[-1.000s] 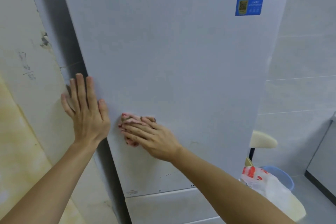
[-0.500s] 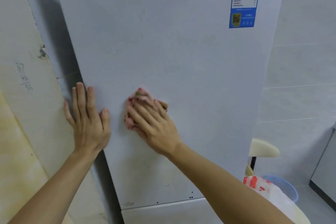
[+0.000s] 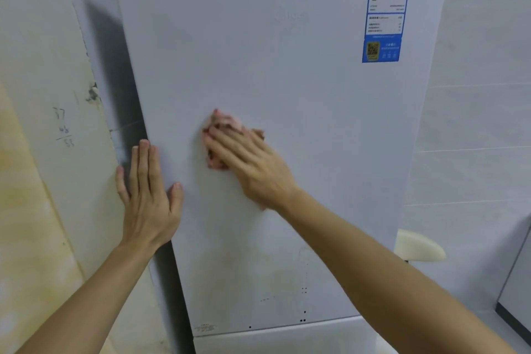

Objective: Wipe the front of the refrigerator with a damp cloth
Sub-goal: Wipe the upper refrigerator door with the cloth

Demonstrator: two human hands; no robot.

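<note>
The white refrigerator door [image 3: 287, 72] fills the middle of the view. A crumpled pink cloth [image 3: 222, 123] is pressed flat against the door by my right hand [image 3: 250, 165], whose fingers cover most of it. My left hand [image 3: 148, 198] lies flat and empty, fingers together, on the door's left edge. Faint smudges and small dark specks mark the lower part of the door.
A blue energy label [image 3: 386, 8] is stuck at the door's upper right. A stained wall [image 3: 37, 152] with pencil marks stands close on the left. A tiled wall [image 3: 477, 123] and a cream stool seat [image 3: 416, 246] are to the right. A second door [image 3: 287, 339] begins below.
My right hand has slid the cloth up the door and slightly right. My left hand has stayed in place on the door's edge. The view has tilted upward.
</note>
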